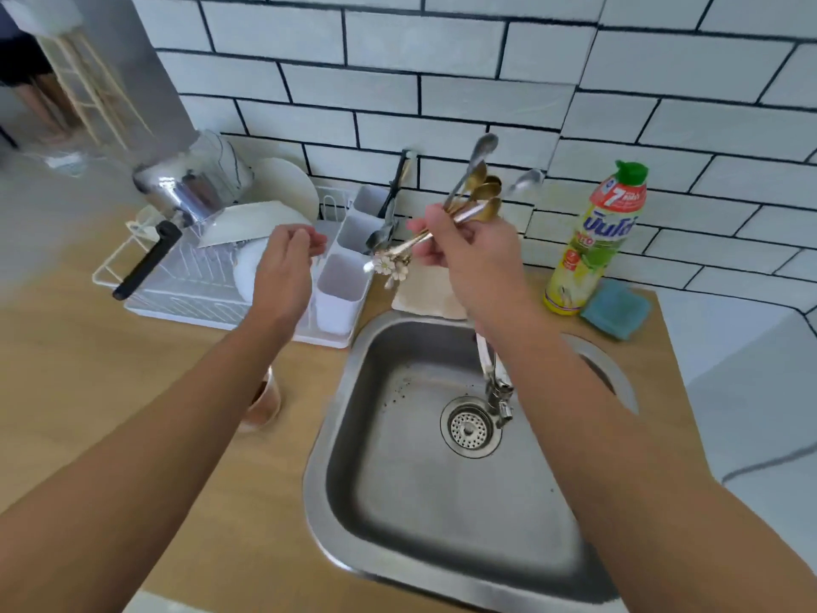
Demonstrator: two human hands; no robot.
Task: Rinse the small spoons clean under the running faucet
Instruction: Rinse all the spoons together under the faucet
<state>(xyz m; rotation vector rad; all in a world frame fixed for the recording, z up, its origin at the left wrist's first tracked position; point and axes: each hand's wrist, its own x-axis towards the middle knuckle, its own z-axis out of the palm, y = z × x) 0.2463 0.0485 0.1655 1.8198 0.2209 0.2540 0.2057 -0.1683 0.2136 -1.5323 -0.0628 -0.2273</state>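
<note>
My right grip (460,254) grasps a bundle of small spoons (475,201) above the sink (336,502). My left grip (287,263) is loosely curled, holding nothing, beside the dish rack (177,294)

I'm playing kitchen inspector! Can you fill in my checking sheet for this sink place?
Surface: wooden counter with a steel sink; no running water visible.
Job's things: bunch of small spoons, bowls up, above the sink's back edge.
Clutter: dish rack, soap bottle, blue sponge, cup.
Hands: right hand grips the spoons; left hand holds nothing, fingers loosely curled.
Cables: nothing seen.
Surroundings: white tiled wall.
</note>
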